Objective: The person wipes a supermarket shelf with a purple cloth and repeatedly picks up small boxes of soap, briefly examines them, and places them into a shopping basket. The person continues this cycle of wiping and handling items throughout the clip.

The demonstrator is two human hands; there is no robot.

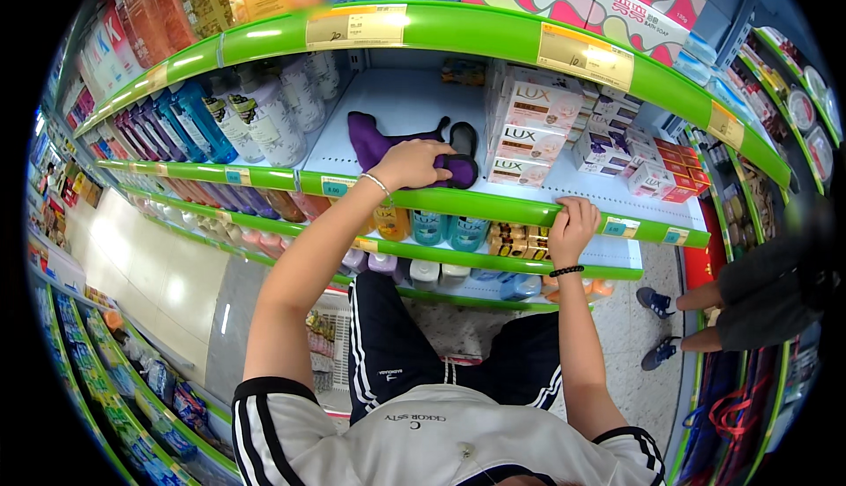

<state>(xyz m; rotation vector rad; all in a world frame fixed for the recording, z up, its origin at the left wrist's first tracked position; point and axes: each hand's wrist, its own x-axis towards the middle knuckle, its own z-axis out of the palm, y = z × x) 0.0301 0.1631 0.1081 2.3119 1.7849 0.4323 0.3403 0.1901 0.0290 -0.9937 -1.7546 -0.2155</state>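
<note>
A purple item with black parts (374, 140), soft-looking and of a kind I cannot make out, lies on the pale blue middle shelf (379, 89). My left hand (410, 166) reaches over its front part, fingers closed on it. The grip hides some of the purple material, while a black strap-like piece and a rounded grey-black end show beyond the fingers. To the right, my right hand (575, 224) curls its fingers over the green front edge (520, 207) of the same shelf. Stacked soap boxes (529, 142) stand on the shelf between and behind the hands.
White pump bottles (269, 120) and blue bottles (189, 120) line the shelf's left. An upper shelf with a green edge (476, 26) overhangs it. A basket (330, 363) stands by my legs. Another person's shoes (656, 303) are at right.
</note>
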